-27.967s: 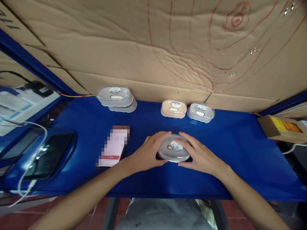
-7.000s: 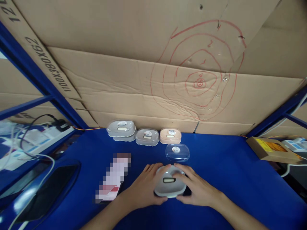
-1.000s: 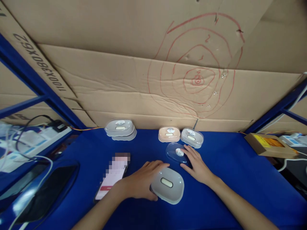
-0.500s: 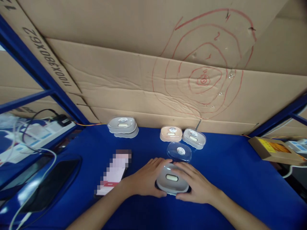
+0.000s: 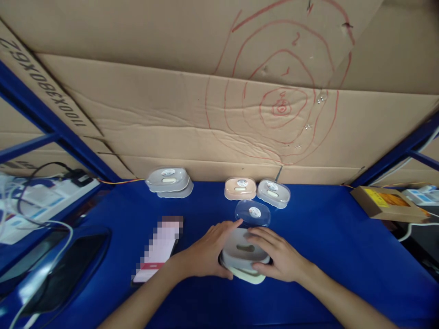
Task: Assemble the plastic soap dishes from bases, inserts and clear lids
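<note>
Between my two hands is a grey oval soap dish (image 5: 236, 249) with a slot in its middle. A pale base (image 5: 253, 277) shows beneath its near edge, and the grey part looks tilted over it. My left hand (image 5: 211, 249) is wrapped round the left side, its thumb at the near edge. On the right side, my right hand (image 5: 281, 253) grips it with fingers over the top and thumb in front. Just behind lies a clear oval lid (image 5: 245, 212) with a round white sticker, close to my left fingertips.
Farther back stand a peach lidded dish (image 5: 240, 189), a grey lidded dish (image 5: 273, 194) and stacked grey dishes (image 5: 168, 180). A phone (image 5: 159, 251) lies left of my hands. Left are a power strip (image 5: 51, 201) and cables; right, a cardboard box (image 5: 387, 203). Cardboard (image 5: 154, 114) walls the back.
The grey part of the dish has tilted, and more of the pale base shows at the near edge. Its slot, cream-coloured before, now looks dark grey-green. The camera view has shifted slightly.
</note>
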The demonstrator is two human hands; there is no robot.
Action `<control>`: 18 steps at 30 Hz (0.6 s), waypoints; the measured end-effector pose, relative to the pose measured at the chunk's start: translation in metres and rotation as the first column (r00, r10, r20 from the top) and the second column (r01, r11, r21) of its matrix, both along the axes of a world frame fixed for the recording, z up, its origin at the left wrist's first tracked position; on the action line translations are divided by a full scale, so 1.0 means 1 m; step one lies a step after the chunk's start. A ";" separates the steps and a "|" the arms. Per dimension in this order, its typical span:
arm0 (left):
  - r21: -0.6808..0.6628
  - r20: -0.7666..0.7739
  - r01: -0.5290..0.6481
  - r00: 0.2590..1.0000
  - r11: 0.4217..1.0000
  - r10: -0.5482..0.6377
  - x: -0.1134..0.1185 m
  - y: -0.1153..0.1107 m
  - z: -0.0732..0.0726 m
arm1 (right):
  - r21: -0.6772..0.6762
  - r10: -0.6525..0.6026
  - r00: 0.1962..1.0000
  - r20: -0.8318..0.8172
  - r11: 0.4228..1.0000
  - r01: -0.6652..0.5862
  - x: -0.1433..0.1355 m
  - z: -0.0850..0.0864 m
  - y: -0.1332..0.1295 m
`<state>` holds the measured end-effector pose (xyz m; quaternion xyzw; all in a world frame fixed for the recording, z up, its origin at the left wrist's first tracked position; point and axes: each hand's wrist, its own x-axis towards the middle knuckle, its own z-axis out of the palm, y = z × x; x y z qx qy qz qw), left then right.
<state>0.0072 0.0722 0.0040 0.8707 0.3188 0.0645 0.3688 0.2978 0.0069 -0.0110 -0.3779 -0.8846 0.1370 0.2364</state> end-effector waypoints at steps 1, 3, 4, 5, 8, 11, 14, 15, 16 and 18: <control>0.024 -0.009 -0.003 1.000 1.000 0.003 0.000 0.000 -0.001 | 0.000 -0.018 1.000 -0.024 1.000 0.018 0.003 0.001 0.001; 0.066 -0.012 -0.004 1.000 0.998 0.005 -0.001 0.001 -0.004 | 0.008 -0.071 0.995 -0.064 0.997 0.072 0.009 0.002 0.005; 0.080 -0.009 0.000 1.000 0.997 0.000 -0.001 0.001 -0.005 | 0.021 -0.098 0.992 -0.076 0.995 0.100 0.011 0.003 0.006; 0.090 -0.005 0.006 1.000 0.996 -0.005 -0.001 0.000 -0.006 | 0.041 -0.123 0.989 -0.079 0.991 0.126 0.013 0.003 0.008; 0.104 -0.007 0.026 1.000 0.994 -0.026 -0.001 -0.002 -0.006 | 0.114 -0.165 0.985 -0.053 0.979 0.170 0.016 0.002 0.011; 0.090 -0.002 0.058 0.998 0.994 -0.059 0.001 -0.004 -0.002 | 0.140 -0.166 0.986 -0.020 0.976 0.167 0.015 0.001 0.010; 0.090 0.021 0.066 0.997 0.994 -0.068 0.002 -0.007 0.004 | 0.109 -0.151 0.988 0.003 0.983 0.150 0.014 -0.001 0.010; 0.103 0.035 0.062 0.997 0.993 -0.066 0.002 -0.007 0.006 | 0.092 -0.144 0.989 0.007 0.985 0.143 0.014 -0.001 0.011; 0.121 0.052 0.053 0.997 0.991 -0.059 0.002 -0.008 0.007 | 0.075 -0.135 0.991 0.012 0.988 0.134 0.014 -0.002 0.011; 0.163 0.084 0.024 0.996 0.986 -0.038 0.001 -0.008 0.007 | 0.051 -0.114 0.993 0.019 0.992 0.113 0.015 -0.003 0.012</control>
